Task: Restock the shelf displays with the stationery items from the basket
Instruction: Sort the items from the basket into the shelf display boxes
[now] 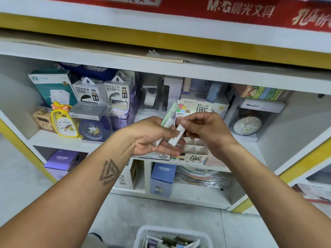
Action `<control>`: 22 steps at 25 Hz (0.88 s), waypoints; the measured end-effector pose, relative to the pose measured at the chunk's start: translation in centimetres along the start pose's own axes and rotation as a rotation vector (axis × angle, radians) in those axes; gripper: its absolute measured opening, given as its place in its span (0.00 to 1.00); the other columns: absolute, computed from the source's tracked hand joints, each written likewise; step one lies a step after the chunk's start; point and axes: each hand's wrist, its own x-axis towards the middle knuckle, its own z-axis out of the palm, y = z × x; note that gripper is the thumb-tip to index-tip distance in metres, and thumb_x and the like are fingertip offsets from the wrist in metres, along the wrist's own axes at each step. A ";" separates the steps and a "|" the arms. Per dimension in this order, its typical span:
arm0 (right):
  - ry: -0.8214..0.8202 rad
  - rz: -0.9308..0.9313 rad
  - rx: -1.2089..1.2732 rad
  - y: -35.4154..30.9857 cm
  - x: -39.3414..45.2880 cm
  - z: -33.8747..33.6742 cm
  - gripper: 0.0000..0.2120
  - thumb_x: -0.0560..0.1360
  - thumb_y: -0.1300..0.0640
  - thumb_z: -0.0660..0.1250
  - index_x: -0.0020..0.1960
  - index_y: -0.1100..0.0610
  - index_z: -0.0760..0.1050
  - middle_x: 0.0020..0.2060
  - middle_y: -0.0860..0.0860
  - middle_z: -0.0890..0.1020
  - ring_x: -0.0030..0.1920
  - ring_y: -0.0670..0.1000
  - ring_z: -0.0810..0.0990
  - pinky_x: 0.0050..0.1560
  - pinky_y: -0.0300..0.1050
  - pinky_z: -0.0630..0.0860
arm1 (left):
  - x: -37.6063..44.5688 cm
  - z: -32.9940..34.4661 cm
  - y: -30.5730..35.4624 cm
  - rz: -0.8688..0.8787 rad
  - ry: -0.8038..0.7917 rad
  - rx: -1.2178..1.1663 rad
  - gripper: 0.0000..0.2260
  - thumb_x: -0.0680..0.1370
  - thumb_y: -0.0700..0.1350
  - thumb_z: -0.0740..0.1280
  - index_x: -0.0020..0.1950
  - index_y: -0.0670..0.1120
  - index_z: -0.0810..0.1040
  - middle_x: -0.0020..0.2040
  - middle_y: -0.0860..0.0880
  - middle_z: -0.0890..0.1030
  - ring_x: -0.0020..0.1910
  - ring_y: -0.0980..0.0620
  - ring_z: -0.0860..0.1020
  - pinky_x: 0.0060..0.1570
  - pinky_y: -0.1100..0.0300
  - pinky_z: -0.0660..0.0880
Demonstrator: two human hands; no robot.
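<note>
Currently your right hand (202, 129) pinches the top end of a slim white case (176, 138) between thumb and curled fingers. Your left hand (152, 136) grips a small bundle of such cases, a pale green case (169, 114) sticking up from its curled fingers. The white case rests tilted against your left fingers. Both hands hover just above a divided cardboard display box (193, 151) on the middle shelf (59, 140); its front reads "0.7" and "100", and its raised back card (197, 106) reads "0.7 HB" and "100". A round "2B" label (163, 155) shows beside the box front. To the left stand two packs marked "POWER BANK" (87, 92), a yellow duck clock (64, 120) and a blue clock (92, 130). Below sit two boxes marked "CRUHRE" (162, 178). A red banner (241, 9) overhead reads "M&G". A white basket (172, 237) holding more stationery sits on the floor at the bottom edge.
</note>
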 end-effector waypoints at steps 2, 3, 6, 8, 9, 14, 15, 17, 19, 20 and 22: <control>0.119 -0.022 -0.024 -0.2 0.3 -1.8 0.04 0.74 0.65 0.73 0.48 0.65 0.82 0.31 0.56 0.83 0.29 0.50 0.80 0.35 0.45 0.80 | 0.7 0.2 0.0 0.018 0.107 0.001 0.08 0.80 0.37 0.67 0.56 0.35 0.78 0.51 0.33 0.83 0.47 0.35 0.84 0.43 0.48 0.83; 0.169 -0.038 -0.090 -0.3 0.4 -2.8 0.05 0.74 0.66 0.73 0.49 0.65 0.81 0.32 0.57 0.83 0.29 0.52 0.81 0.37 0.48 0.82 | 1.0 0.3 0.0 0.025 0.177 0.040 0.05 0.79 0.39 0.68 0.51 0.37 0.81 0.47 0.36 0.85 0.40 0.39 0.85 0.35 0.54 0.82; 0.220 -0.071 -0.267 0.0 0.6 -4.5 0.04 0.75 0.67 0.72 0.50 0.64 0.80 0.38 0.64 0.84 0.35 0.62 0.84 0.44 0.59 0.84 | 1.9 0.6 -0.1 0.063 0.286 0.121 0.08 0.78 0.42 0.70 0.41 0.41 0.82 0.30 0.45 0.77 0.19 0.54 0.68 0.19 0.69 0.59; 0.223 -0.067 -0.269 0.2 0.5 -5.1 0.02 0.76 0.68 0.70 0.49 0.64 0.80 0.40 0.65 0.84 0.36 0.62 0.85 0.45 0.60 0.83 | 2.2 1.1 0.0 0.053 0.259 0.071 0.08 0.78 0.44 0.70 0.44 0.40 0.80 0.27 0.47 0.72 0.18 0.56 0.61 0.20 0.70 0.53; 0.221 -0.068 -0.274 0.2 0.5 -5.2 0.02 0.76 0.67 0.70 0.48 0.63 0.80 0.39 0.64 0.84 0.37 0.62 0.85 0.45 0.58 0.84 | 2.2 1.3 0.1 0.037 0.237 0.038 0.09 0.78 0.46 0.70 0.45 0.40 0.79 0.27 0.48 0.71 0.19 0.56 0.61 0.20 0.69 0.52; 0.184 -0.079 -0.269 0.3 0.3 -5.2 0.02 0.76 0.67 0.71 0.47 0.64 0.80 0.34 0.58 0.84 0.31 0.55 0.83 0.32 0.41 0.79 | 1.8 1.7 0.7 -0.032 0.200 -0.039 0.15 0.80 0.54 0.64 0.41 0.44 0.74 0.28 0.48 0.70 0.23 0.55 0.61 0.19 0.67 0.54; 0.165 -0.074 -0.247 0.3 0.3 -4.9 0.02 0.75 0.67 0.71 0.47 0.63 0.80 0.34 0.57 0.84 0.30 0.53 0.82 0.31 0.39 0.78 | 1.7 1.5 0.8 -0.035 0.202 -0.050 0.17 0.80 0.57 0.63 0.39 0.45 0.73 0.29 0.48 0.70 0.24 0.54 0.60 0.20 0.67 0.53; 0.110 -0.069 -0.219 0.3 0.4 -3.8 0.03 0.75 0.68 0.71 0.45 0.62 0.79 0.34 0.57 0.84 0.31 0.52 0.83 0.32 0.40 0.79 | 1.2 0.8 0.9 -0.030 0.207 -0.085 0.21 0.79 0.62 0.61 0.37 0.46 0.72 0.30 0.48 0.70 0.24 0.54 0.61 0.21 0.66 0.53; 0.044 -0.092 -0.224 0.5 0.6 -2.2 0.05 0.76 0.69 0.70 0.45 0.61 0.79 0.36 0.57 0.85 0.35 0.54 0.84 0.38 0.45 0.83 | 0.6 -0.2 0.9 -0.008 0.243 -0.108 0.22 0.81 0.61 0.60 0.39 0.44 0.74 0.30 0.47 0.70 0.24 0.54 0.62 0.21 0.66 0.54; 0.013 -0.117 -0.242 0.8 0.7 -1.3 0.07 0.76 0.69 0.70 0.45 0.59 0.78 0.37 0.57 0.85 0.36 0.56 0.85 0.41 0.46 0.84 | 0.3 -0.8 0.9 0.007 0.273 -0.107 0.21 0.81 0.59 0.60 0.42 0.42 0.76 0.30 0.47 0.71 0.24 0.54 0.63 0.20 0.67 0.55; -0.033 -0.168 -0.296 1.4 1.0 0.8 0.09 0.75 0.69 0.71 0.44 0.57 0.78 0.38 0.56 0.84 0.37 0.56 0.85 0.43 0.45 0.83 | -0.3 -2.1 0.6 0.030 0.325 -0.098 0.19 0.83 0.54 0.60 0.48 0.38 0.78 0.31 0.46 0.71 0.25 0.54 0.65 0.19 0.66 0.59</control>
